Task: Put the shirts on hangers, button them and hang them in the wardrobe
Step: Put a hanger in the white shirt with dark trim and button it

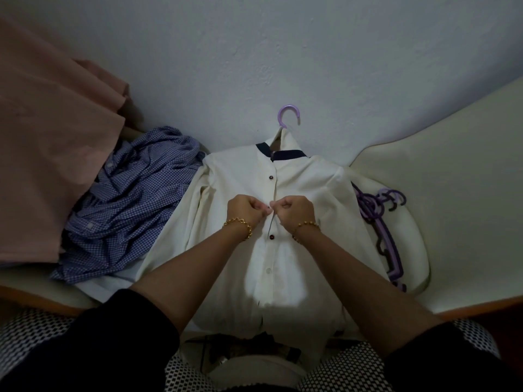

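A cream shirt (pixel 305 188) with a dark collar band lies front-up on the table, mounted on a lilac hanger whose hook (pixel 288 116) points toward the wall. My left hand (pixel 249 207) and my right hand (pixel 294 209) meet at the shirt's placket, each pinching the fabric edge around the second button. The top button above my hands looks fastened. Below my hands a dark button and a pale button show along the placket. A crumpled blue checked shirt (pixel 130 199) lies to the left of the cream one.
A stack of purple and lilac hangers (pixel 382 224) lies right of the cream shirt on the pale table (pixel 458 207). A pink cloth (pixel 48 148) hangs or lies at the left. A white wall stands right behind the table.
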